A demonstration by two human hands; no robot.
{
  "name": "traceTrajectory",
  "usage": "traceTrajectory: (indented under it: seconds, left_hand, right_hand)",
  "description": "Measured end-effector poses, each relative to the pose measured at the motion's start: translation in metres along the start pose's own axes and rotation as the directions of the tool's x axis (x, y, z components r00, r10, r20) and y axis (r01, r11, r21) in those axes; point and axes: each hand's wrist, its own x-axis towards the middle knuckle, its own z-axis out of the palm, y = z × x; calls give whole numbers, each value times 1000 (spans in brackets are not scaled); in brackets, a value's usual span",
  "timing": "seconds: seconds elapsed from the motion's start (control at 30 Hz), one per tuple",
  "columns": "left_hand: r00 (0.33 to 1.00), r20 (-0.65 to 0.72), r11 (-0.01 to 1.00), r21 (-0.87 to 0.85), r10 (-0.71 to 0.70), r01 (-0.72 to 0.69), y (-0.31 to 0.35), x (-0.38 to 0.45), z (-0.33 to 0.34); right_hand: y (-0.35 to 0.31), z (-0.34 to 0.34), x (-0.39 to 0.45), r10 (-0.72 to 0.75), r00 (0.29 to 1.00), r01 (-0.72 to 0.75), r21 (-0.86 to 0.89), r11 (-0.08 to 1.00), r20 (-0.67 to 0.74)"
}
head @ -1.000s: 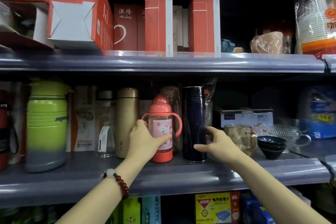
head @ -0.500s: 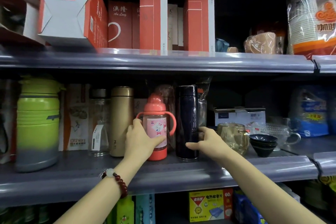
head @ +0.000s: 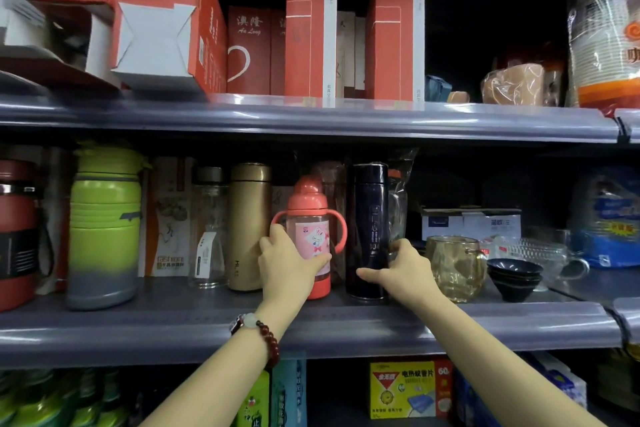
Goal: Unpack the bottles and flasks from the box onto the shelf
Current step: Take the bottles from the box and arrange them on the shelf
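1. Left hand (head: 287, 267) has its fingers wrapped round the coral-pink plastic kids' bottle with two loop handles and a bunny label (head: 311, 236), which is standing upright on the grey metal middle shelf (head: 485, 326).
2. Right hand (head: 405, 270) grips the tall dark navy steel flask (head: 367, 218) low down, thumb across the front. It's upright too, just right of the pink one.
3. A matte gold cylindrical flask (head: 248, 225) sits just left of the pink bottle, and an amber glass mug (head: 453, 267) is right of the navy flask.

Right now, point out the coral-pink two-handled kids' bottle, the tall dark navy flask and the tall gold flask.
Coral-pink two-handled kids' bottle (head: 309, 196): head view, on its cap.
Tall dark navy flask (head: 369, 204): head view, upper body.
Tall gold flask (head: 248, 218): head view, mid body.
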Motion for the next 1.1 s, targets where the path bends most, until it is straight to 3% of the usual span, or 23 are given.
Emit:
traceTrajectory:
  seconds: [0.2, 0.5, 0.67, 0.8, 0.97, 1.1]
  left_hand:
    - [999, -37, 999, 28, -17, 18, 4, -5, 0]
    - [1000, 23, 998, 68, -19, 17, 4, -6, -5]
    - [995, 81, 997, 49, 57, -61, -13, -1, -38]
    - [996, 12, 995, 33, 94, -94, -46, 14, -89]
    - [1000, -20, 999, 43, -2, 3, -100, 45, -130]
    - [996, 67, 998, -10, -67, 68, -117, 68, -124]
  right_hand:
    - [3, -1, -2, -31, 999, 31, -27, 999, -26]
    - [-1, -3, -6, -60, 998, 58, -49, 997, -26]
    - [-28, 4, -30, -322, 902, 310, -88, 947, -288]
    - [-65, 43, -50, -448, 869, 467, 50, 883, -212]
    - [-104, 117, -68, -345, 939, 338, 209, 918, -5]
    - [-116, 153, -64, -200, 980, 201, 76, 977, -14]
